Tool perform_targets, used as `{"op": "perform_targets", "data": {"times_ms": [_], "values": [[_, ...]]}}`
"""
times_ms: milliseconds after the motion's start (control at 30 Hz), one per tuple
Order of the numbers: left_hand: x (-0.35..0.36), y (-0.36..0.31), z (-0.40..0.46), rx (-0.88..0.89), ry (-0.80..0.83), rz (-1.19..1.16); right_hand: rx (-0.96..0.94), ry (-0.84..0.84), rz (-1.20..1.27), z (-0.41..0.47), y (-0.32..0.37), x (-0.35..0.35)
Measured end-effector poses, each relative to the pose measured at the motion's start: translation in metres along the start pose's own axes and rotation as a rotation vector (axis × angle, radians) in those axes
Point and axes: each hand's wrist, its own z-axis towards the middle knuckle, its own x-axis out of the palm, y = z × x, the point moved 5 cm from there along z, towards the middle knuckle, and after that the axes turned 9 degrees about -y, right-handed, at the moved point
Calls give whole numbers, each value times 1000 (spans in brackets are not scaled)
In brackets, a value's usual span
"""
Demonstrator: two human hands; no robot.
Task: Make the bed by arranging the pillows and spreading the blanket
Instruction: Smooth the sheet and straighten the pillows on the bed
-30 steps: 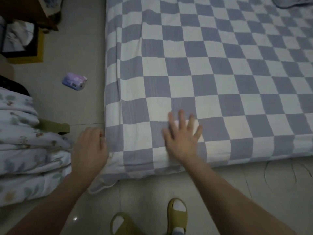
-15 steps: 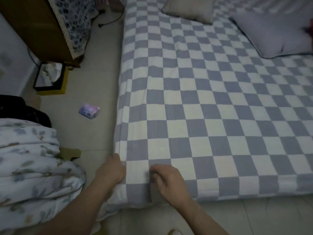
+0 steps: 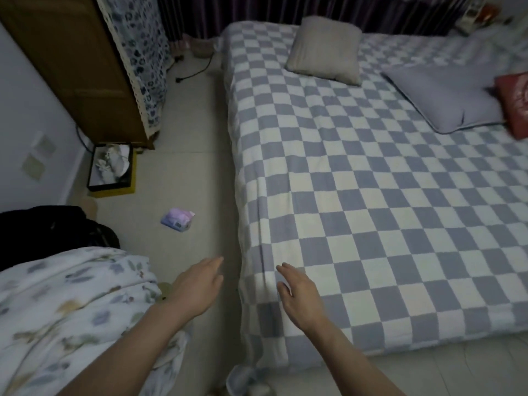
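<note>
Biggest risk here is probably the floral blanket [image 3: 65, 315] heaped at the far left: grabbed by one edge, it could drag across the floor or snag the purple packet [image 3: 177, 219] lying between it and the bed. The person's left hand [image 3: 197, 287] hangs over the floor gap, palm down, fingers straight and close together, holding nothing. The right hand [image 3: 300, 292] hovers over the checkered sheet [image 3: 371, 210] near the corner, fingers loosely spread, also empty. The beige pillow [image 3: 325, 50], grey pillow [image 3: 445, 92] and red cushion [image 3: 514, 98] sit crooked up top and may slide.
</note>
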Motion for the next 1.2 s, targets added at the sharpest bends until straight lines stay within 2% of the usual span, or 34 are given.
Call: {"op": "perform_targets", "data": {"times_ms": [167,333,400,467,600,700,767,867,933,1067,1200], "values": [[50,11,47,-46,83,-188,106,-117,-64,52,-20,25],[148,40,103,-224,144,-384,139,-229,-206,94,-82,69],[193,46,120,-220,157,-477,115,-277,-247,97,-96,85],[223,42,128,-140,121,-563,77,-326,-284,94,-102,92],[214,38,136,-68,-103,-258,66,-380,-309,95,-106,101],[197,34,145,16,-128,-112,90,-383,-314,94,-105,102],[196,37,149,-24,-95,-190,91,-380,-320,94,-103,102],[211,45,149,-234,64,-476,114,-377,-303,95,-102,102],[221,46,150,-312,114,-518,125,-383,-297,96,-100,105],[217,44,152,-337,-51,-502,133,-410,-330,98,-99,111],[213,52,142,-329,-85,-335,119,-377,-265,95,-99,108]]}}
